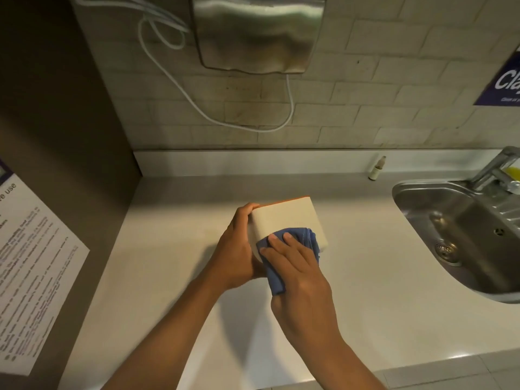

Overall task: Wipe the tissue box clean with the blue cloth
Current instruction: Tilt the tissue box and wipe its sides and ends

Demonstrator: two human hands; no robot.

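Note:
A cream-white tissue box [289,218] with an orange far edge rests on the pale counter [365,291], tilted up on its side. My left hand [235,249] grips the box's left side, thumb at the top corner. My right hand [298,268] presses a blue cloth [277,249] flat against the near lower face of the box. Part of the cloth hangs below my fingers, and the cloth and my hands hide the box's lower edge.
A steel sink [461,235] with a tap [495,170] lies at the right. A small bottle [377,168] stands by the back wall. A steel wall unit [257,32] with a white cable [197,105] hangs above. A printed notice [31,266] is on the left wall.

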